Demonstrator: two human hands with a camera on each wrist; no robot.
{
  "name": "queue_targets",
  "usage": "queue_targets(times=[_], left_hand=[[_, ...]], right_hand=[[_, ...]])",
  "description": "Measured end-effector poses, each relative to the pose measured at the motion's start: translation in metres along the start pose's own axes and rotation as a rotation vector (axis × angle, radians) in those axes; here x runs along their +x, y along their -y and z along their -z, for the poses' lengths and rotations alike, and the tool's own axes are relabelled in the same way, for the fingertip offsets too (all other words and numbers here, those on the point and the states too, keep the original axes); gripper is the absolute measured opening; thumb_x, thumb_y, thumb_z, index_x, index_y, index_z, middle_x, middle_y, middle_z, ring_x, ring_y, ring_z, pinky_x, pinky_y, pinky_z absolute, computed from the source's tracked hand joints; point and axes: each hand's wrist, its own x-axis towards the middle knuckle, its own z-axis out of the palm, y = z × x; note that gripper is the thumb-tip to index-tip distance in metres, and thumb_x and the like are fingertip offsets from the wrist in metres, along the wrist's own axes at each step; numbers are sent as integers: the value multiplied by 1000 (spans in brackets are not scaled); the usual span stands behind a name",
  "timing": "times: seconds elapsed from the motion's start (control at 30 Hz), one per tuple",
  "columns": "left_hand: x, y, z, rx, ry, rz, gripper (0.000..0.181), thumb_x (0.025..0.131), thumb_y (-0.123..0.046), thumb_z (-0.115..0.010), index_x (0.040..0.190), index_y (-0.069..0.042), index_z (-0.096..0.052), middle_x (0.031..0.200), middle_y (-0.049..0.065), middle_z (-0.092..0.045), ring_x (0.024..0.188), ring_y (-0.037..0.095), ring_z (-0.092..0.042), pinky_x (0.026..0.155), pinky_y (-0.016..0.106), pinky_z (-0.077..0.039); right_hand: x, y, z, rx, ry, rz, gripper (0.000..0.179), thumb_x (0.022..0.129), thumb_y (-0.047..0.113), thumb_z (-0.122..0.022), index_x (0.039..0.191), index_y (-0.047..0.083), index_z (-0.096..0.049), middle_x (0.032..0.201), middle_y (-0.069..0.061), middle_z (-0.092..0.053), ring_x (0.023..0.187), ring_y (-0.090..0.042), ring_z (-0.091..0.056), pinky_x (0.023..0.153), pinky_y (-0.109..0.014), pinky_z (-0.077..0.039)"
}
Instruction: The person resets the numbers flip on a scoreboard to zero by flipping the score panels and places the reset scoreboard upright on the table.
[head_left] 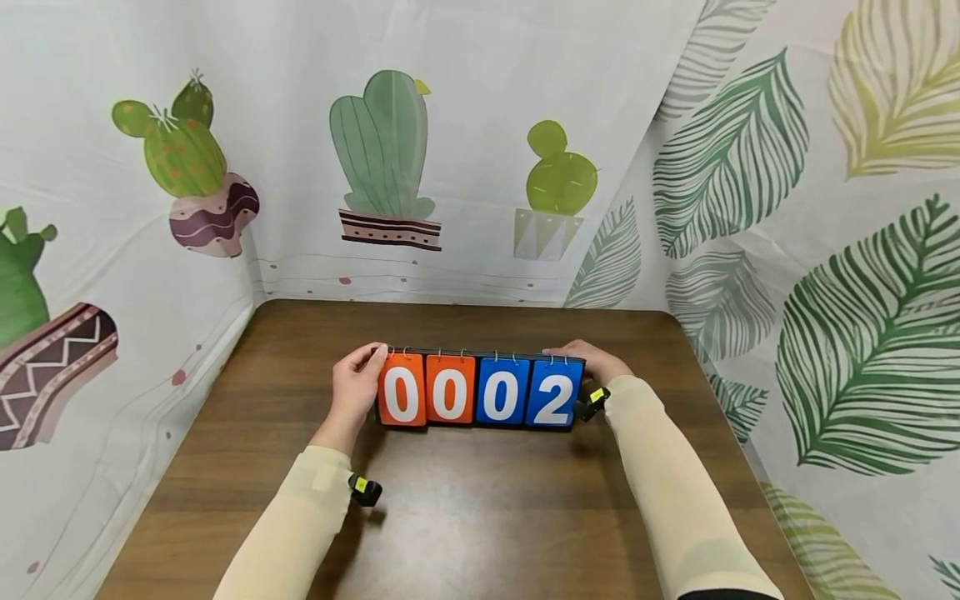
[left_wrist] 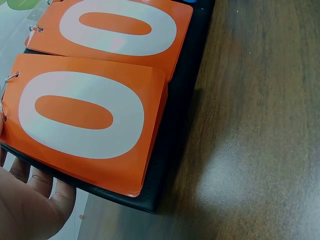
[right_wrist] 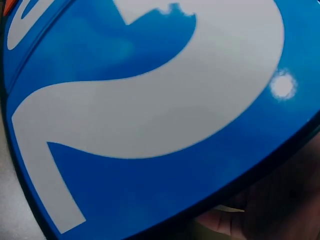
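A flip scoreboard (head_left: 477,390) with a black backing stands tilted over the table, its face toward me. Two orange cards (left_wrist: 82,65) at its left both read 0; the blue cards (head_left: 502,417) at its right read 0 and 2. My left hand (head_left: 356,385) grips the left end, thumb on the top corner and fingers behind the backing. At the other end my right hand (head_left: 596,360) holds the upper right corner, most of its fingers hidden behind the board. In the right wrist view the blue 2 card (right_wrist: 150,190) fills most of the picture.
The brown wooden table (head_left: 465,517) runs back to a white curtain (head_left: 480,167) printed with cacti. Another curtain with leaf prints (head_left: 735,158) hangs along the right. Black wrist cameras (head_left: 365,490) sit on both cream sleeves.
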Motion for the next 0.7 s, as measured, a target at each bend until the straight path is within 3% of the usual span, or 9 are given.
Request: queue_targets(times=[0.23,0.47,0.7], left_hand=[[2,2,0,-7,6,4,42,96,-42,-72,123,-11,-74,107,-3,-68,95,11,-62,78,17,-53],[1,2,0,-11,2,-4,42,96,-42,-72,123,-10,-74,106,-4,-68,95,11,-63,78,17,-53],[3,2,1,-8,2,16,40,97,-39,-72,124,-11,-74,106,-5,-68,94,8,-62,78,16,-53]], right_hand=[[4,2,-1,-10,-45,-2,52,101,47,-59,116,0,-75,101,-13,-77,91,-24,-70,88,-40,-58],[12,-1,-2,-84,-90,100,38,100,21,-59,119,-11,-69,114,-25,-72,94,-27,-65,87,-38,-58],[20,-3,1,-48,-139,148,24,99,20,-66,85,1,-69,85,-6,-67,88,-23,-59,73,-28,-50]])
